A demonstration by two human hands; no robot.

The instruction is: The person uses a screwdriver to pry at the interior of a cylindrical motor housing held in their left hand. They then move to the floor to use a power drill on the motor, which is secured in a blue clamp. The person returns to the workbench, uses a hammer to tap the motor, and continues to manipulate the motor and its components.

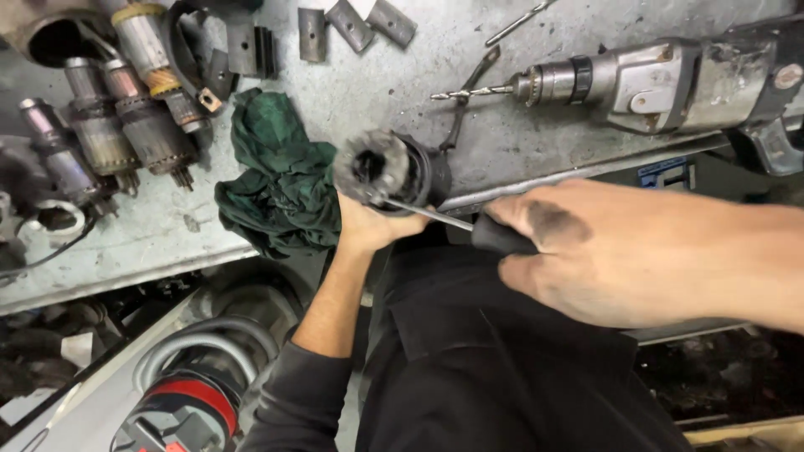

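Note:
My left hand (373,224) grips a round black motor housing (394,170) from below, its open end tilted towards me at the bench edge. My right hand (611,251), smudged with grease, is closed around the black handle of a screwdriver (469,224). The thin metal shaft runs left and its tip rests at the lower rim of the housing. A crumpled dark green rag (280,180) lies on the bench just left of the housing.
A grey metal workbench (402,75) holds a silver electric drill (653,84) with a bit at the upper right, several motor armatures (126,117) at the upper left and small metal pieces (356,23) at the top. Below the bench lie hoses and a red-and-black tool (188,402).

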